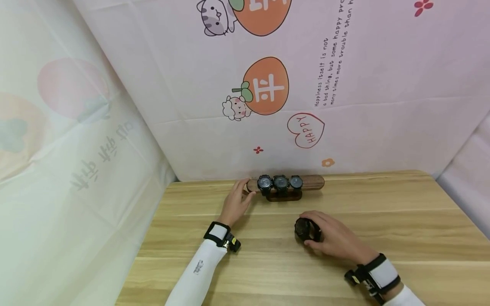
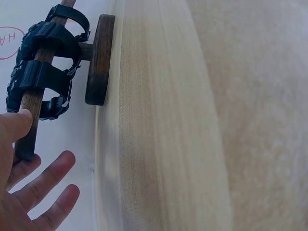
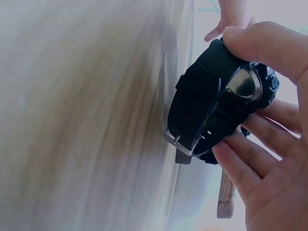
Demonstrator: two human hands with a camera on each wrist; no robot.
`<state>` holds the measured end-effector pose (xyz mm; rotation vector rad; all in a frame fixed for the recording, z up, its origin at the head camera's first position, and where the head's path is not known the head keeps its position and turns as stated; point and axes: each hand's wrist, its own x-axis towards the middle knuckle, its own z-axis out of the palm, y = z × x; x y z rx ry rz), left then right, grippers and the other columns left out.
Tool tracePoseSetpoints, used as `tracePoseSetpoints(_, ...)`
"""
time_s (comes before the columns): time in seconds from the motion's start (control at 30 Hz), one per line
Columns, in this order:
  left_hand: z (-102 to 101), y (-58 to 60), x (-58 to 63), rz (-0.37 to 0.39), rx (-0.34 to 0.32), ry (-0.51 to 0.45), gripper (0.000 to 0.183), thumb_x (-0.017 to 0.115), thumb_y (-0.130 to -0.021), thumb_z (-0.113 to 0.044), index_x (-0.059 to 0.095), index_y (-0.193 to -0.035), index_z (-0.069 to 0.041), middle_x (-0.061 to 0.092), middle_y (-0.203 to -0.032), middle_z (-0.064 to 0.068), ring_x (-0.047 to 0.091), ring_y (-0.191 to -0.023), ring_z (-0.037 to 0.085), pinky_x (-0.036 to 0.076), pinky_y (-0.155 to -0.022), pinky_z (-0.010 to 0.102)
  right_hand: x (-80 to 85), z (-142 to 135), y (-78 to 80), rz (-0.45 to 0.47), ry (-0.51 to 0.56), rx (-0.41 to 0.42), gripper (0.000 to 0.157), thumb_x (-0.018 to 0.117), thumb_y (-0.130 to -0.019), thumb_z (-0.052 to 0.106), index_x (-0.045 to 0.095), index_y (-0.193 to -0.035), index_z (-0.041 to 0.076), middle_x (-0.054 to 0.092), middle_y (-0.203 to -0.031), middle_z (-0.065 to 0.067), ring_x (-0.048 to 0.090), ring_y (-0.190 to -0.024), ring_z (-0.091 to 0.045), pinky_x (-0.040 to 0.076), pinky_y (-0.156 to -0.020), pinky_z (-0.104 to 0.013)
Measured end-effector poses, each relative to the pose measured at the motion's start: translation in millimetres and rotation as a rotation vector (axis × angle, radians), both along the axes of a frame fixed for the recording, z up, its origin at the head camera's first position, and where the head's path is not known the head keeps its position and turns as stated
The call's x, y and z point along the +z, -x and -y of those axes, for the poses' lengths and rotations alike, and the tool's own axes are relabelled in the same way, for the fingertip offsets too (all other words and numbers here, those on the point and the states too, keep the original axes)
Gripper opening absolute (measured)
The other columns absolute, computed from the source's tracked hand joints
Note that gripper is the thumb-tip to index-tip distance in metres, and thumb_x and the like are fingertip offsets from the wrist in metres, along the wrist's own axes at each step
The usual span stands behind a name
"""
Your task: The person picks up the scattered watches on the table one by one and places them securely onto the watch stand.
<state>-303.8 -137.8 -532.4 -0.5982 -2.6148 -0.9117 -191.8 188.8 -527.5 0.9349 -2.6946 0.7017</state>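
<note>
At the back of the table stands a dark wooden watch stand (image 1: pixel 314 182) with a round-ended bar and a base (image 2: pixel 100 62). Three black wristwatches (image 1: pixel 281 182) are strapped side by side round its bar. My left hand (image 1: pixel 235 205) pinches the bar's left end, its thumb (image 2: pixel 18 124) against the wood and the other fingers spread. Nearer to me, my right hand (image 1: pixel 338 239) holds another black wristwatch (image 1: pixel 302 229) between thumb and fingers. Its strap is buckled in a loop, and the metal case back (image 3: pixel 244 84) shows inside the loop in the right wrist view.
The light wooden table (image 1: pixel 264 263) meets a white printed cloth (image 1: pixel 214 144) right behind the stand. More cloth hangs along the left (image 1: pixel 126 178) and right sides. Both wrists wear strapped cameras.
</note>
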Motion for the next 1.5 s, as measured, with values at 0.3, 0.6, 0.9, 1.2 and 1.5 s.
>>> tracePoseSetpoints(0.3,-0.4,-0.9,1.0,0.027,0.002,-0.006,0.057,0.059,-0.096,-0.034,0.040,-0.146,-0.014,0.048,-0.136,0.003,0.059,-0.092,0.012,0.055,-0.074,0.027,0.5,-2.2,0.8,0.058,0.059,-0.025,0.074,0.080,-0.073,0.039,0.047,-0.137,0.020,0.053,-0.132,0.007,0.050,-0.119,-0.011,0.049,-0.098,-0.040)
tracePoseSetpoints(0.6,-0.8,-0.6,1.1,0.027,-0.004,-0.013,0.057,0.058,-0.096,-0.036,0.040,-0.146,-0.015,0.049,-0.136,0.003,0.059,-0.091,0.011,0.055,-0.072,0.027,0.9,-5.0,2.9,0.054,0.091,-0.002,0.084,0.080,-0.075,0.033,0.036,-0.146,0.019,0.049,-0.138,-0.001,0.048,-0.123,-0.017,0.047,-0.099,-0.044)
tracePoseSetpoints(0.9,-0.6,-0.9,2.2,0.026,-0.007,-0.032,0.057,0.061,-0.095,-0.031,0.040,-0.146,-0.015,0.048,-0.138,0.003,0.059,-0.090,0.011,0.055,-0.072,0.027,2.4,-6.2,5.6,-0.003,0.099,0.041,0.077,0.078,-0.076,0.028,0.040,-0.143,0.023,0.043,-0.139,0.001,0.047,-0.122,-0.015,0.049,-0.097,-0.041)
tracePoseSetpoints(1.2,-0.4,-0.8,2.4,0.034,-0.011,-0.040,0.057,0.061,-0.096,-0.032,0.040,-0.146,-0.015,0.048,-0.138,0.004,0.060,-0.090,0.012,0.056,-0.071,0.027,2.3,-13.8,10.0,-0.052,0.129,0.042,0.075,0.083,-0.073,0.029,0.046,-0.138,0.020,0.048,-0.135,0.001,0.048,-0.120,-0.017,0.048,-0.098,-0.045)
tracePoseSetpoints(1.5,0.7,-0.5,1.2,0.024,-0.007,-0.034,0.057,0.059,-0.096,-0.035,0.040,-0.146,-0.016,0.048,-0.138,0.003,0.059,-0.090,0.011,0.055,-0.072,0.028,2.2,-23.5,14.3,-0.053,0.126,-0.027,0.072,0.081,-0.073,0.028,0.048,-0.136,0.016,0.051,-0.132,0.001,0.049,-0.119,-0.017,0.048,-0.098,-0.047)
